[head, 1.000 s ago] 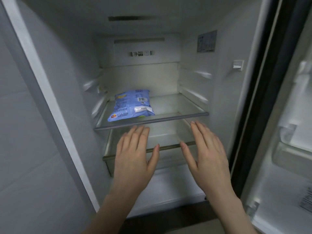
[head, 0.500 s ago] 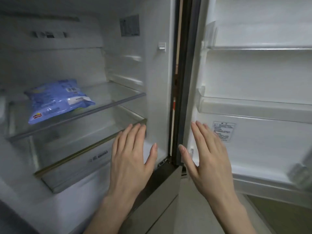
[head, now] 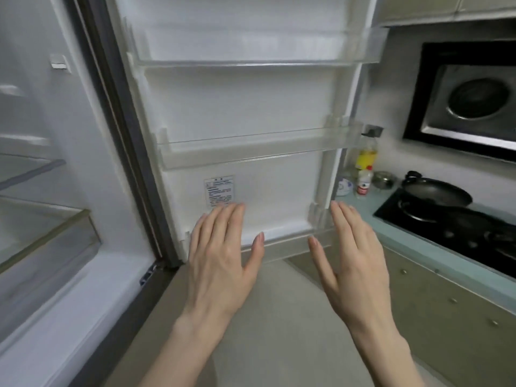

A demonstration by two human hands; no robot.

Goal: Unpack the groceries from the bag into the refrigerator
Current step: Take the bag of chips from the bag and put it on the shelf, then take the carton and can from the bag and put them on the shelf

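Observation:
The refrigerator's open door [head: 251, 107] fills the middle of the head view, with clear door bins at the top [head: 251, 55] and halfway down [head: 259, 150]. At the left edge I see part of the fridge interior with a glass shelf [head: 30, 170] and a drawer [head: 47, 247]. My left hand [head: 220, 255] and my right hand [head: 354, 258] hover side by side in front of the door's lower part, fingers straight, holding nothing. No grocery bag and no grocery item is in view.
To the right runs a pale green counter [head: 418, 247] with a black stove [head: 452, 227] and a dark wok [head: 438, 192]. Bottles [head: 365, 169] stand against the wall beside the door edge. A range hood [head: 469, 99] hangs above. Beige floor lies below my hands.
My view has swung to the right, from the fridge interior to the door and the kitchen counter. The blue packet on the shelf has left the view. Both hands stay open and empty.

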